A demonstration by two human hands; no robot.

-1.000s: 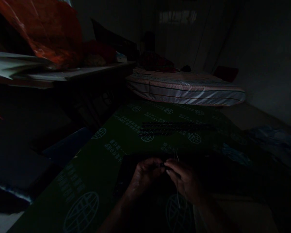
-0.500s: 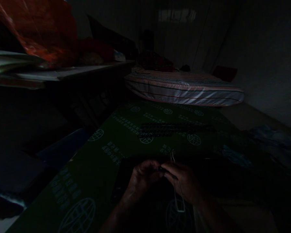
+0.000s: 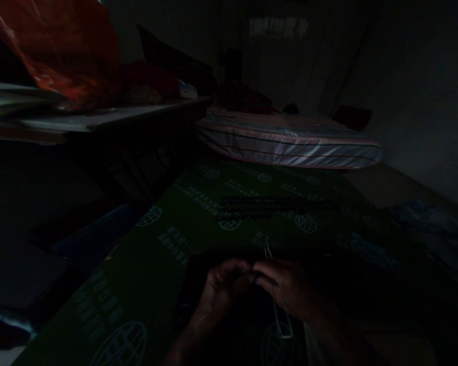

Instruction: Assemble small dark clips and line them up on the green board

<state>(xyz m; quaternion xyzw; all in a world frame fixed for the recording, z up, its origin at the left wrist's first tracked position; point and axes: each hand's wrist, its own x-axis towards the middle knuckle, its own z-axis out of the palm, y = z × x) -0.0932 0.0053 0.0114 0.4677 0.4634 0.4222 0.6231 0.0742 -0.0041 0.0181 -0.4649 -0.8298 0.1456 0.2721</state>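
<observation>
The room is very dark. My left hand [image 3: 223, 287] and my right hand [image 3: 288, 288] meet fingertip to fingertip low in the middle, both pinched closed on a small dark piece I cannot make out. A thin pale wire or thread [image 3: 278, 315] runs from my right hand's pinch, sticking up a little above the fingers and looping down below the hand. Both hands hover over a green sheet [image 3: 145, 264] printed with pale globe marks and writing. Rows of small dark items [image 3: 267, 206] lie on the sheet farther away.
A striped mattress [image 3: 290, 145] lies on the floor beyond the sheet. At left a low shelf [image 3: 99, 119] carries papers and an orange-red bag [image 3: 61, 51]. Bluish cloth or plastic [image 3: 423, 223] lies at the right. A dark blue object [image 3: 95, 236] sits by the sheet's left edge.
Both hands have sunk slightly in the view, still pinched together. The pale wire loop below my right hand now shows more plainly.
</observation>
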